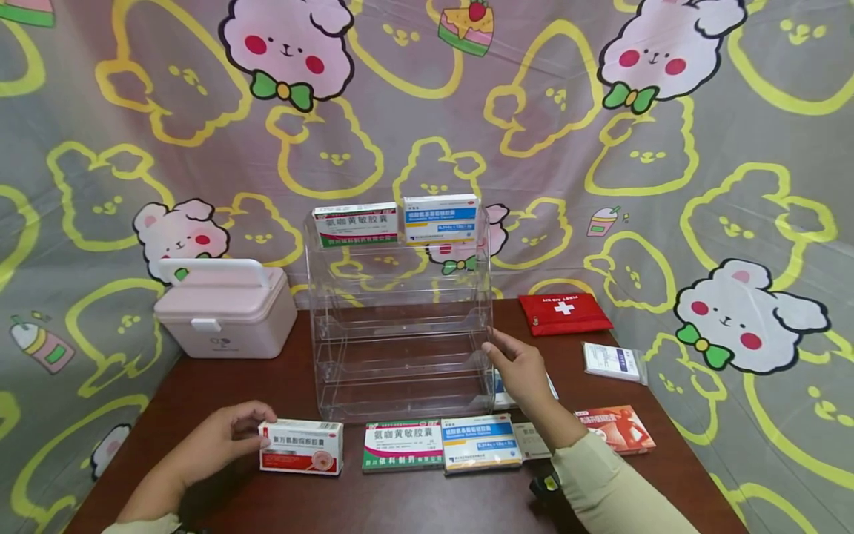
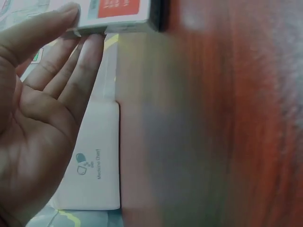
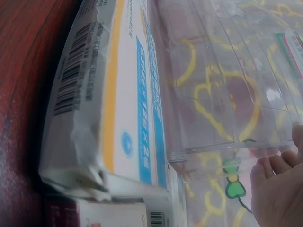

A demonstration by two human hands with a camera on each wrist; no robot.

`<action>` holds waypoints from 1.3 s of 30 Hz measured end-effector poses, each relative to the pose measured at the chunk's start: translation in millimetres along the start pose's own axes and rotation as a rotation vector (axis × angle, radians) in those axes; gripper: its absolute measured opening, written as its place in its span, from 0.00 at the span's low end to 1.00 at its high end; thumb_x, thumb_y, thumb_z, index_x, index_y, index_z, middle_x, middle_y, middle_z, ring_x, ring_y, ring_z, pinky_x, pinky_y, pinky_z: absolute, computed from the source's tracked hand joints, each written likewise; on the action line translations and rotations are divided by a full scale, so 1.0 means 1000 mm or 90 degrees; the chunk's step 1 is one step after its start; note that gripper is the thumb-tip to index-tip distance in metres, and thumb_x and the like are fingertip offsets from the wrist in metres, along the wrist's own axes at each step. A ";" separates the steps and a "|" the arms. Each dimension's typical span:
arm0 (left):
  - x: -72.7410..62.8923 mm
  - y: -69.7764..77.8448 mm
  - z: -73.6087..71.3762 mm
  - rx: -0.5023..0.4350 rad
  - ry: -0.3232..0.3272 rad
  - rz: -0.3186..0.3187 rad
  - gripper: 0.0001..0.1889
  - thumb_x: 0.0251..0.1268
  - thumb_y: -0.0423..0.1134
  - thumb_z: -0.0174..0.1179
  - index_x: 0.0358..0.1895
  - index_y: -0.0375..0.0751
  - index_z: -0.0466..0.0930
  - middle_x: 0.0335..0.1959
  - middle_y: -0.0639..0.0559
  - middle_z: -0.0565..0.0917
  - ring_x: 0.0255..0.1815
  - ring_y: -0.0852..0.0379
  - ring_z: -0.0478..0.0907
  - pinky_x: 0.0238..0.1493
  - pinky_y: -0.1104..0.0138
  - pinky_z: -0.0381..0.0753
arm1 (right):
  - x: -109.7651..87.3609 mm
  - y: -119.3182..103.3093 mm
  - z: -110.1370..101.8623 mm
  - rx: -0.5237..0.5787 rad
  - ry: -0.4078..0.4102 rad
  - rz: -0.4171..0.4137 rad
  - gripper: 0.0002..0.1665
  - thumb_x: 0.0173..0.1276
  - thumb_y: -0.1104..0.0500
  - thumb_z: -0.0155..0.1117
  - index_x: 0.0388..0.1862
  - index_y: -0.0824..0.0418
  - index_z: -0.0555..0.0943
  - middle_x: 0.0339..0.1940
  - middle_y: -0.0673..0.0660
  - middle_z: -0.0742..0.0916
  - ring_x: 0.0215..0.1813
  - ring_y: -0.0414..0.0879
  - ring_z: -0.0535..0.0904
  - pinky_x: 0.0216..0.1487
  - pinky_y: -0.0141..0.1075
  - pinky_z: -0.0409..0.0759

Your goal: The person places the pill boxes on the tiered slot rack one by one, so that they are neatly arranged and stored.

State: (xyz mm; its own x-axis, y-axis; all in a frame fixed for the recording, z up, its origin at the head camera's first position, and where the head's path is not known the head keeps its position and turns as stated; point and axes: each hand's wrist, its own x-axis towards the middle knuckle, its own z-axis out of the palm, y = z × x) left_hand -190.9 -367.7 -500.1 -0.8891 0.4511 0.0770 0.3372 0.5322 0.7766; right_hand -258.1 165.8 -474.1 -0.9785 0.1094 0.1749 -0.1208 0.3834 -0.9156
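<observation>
At the left of the table, my left hand (image 1: 200, 449) pinches the left end of a white and red medicine box (image 1: 300, 447) standing on its long edge. Thumb and fingertips lie on opposite sides of it in the left wrist view. A clear tiered display rack (image 1: 410, 409) stands mid-table. My right hand (image 1: 523, 371) grips its right side wall, thumb toward the front. On the rack's top tier sit a green and white medicine box (image 1: 356, 225) and a blue and white one (image 1: 440, 220). Matching green (image 1: 402, 446) and blue (image 1: 482, 443) boxes lie before the rack.
A pink medicine chest (image 1: 227, 326) stands back left. Back right lie a red first aid kit (image 1: 567, 315) and a white packet (image 1: 611, 362). A red-orange box (image 1: 617, 429) is beyond my right forearm, with a small black object (image 1: 543, 486) beside the sleeve. Patterned cloth surrounds the table.
</observation>
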 end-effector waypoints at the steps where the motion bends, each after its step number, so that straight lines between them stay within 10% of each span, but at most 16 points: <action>1: 0.000 0.000 -0.001 0.003 0.001 0.008 0.13 0.70 0.31 0.73 0.53 0.38 0.83 0.49 0.45 0.91 0.49 0.70 0.85 0.46 0.75 0.87 | 0.000 0.000 0.000 0.001 0.000 0.002 0.29 0.79 0.51 0.72 0.76 0.55 0.82 0.73 0.58 0.86 0.76 0.57 0.81 0.73 0.56 0.84; 10: -0.002 0.014 -0.019 -0.003 0.019 0.004 0.12 0.71 0.31 0.72 0.54 0.39 0.84 0.48 0.53 0.92 0.49 0.72 0.85 0.45 0.74 0.88 | 0.000 0.000 0.000 0.003 0.004 -0.012 0.30 0.78 0.52 0.74 0.75 0.56 0.82 0.71 0.58 0.87 0.74 0.56 0.82 0.72 0.56 0.84; 19: 0.003 0.070 -0.037 -0.006 0.140 -0.020 0.14 0.75 0.33 0.70 0.59 0.36 0.84 0.47 0.64 0.91 0.44 0.65 0.88 0.40 0.70 0.90 | 0.000 -0.003 -0.001 -0.008 0.000 0.007 0.31 0.78 0.50 0.73 0.76 0.54 0.81 0.72 0.58 0.86 0.75 0.56 0.81 0.73 0.56 0.84; 30: 0.055 0.136 -0.039 0.010 0.275 0.079 0.16 0.78 0.34 0.68 0.63 0.36 0.83 0.51 0.70 0.89 0.47 0.69 0.87 0.45 0.76 0.89 | 0.000 0.002 0.000 -0.003 0.000 -0.002 0.30 0.79 0.50 0.73 0.76 0.54 0.82 0.71 0.58 0.87 0.74 0.56 0.82 0.71 0.56 0.85; 39: 0.116 0.188 -0.055 0.030 0.313 0.120 0.17 0.81 0.41 0.65 0.64 0.36 0.82 0.57 0.39 0.91 0.51 0.64 0.88 0.48 0.83 0.85 | 0.000 0.000 -0.001 0.001 -0.001 0.000 0.30 0.79 0.51 0.72 0.76 0.55 0.82 0.72 0.59 0.86 0.75 0.57 0.81 0.72 0.57 0.84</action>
State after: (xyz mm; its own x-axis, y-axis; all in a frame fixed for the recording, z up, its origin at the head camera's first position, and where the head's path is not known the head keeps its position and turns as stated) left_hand -248.1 -254.6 -310.6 -0.8484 0.1581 0.5051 0.5081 0.5108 0.6935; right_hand -258.0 166.3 -473.8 -0.9787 0.1086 0.1741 -0.1205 0.3822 -0.9162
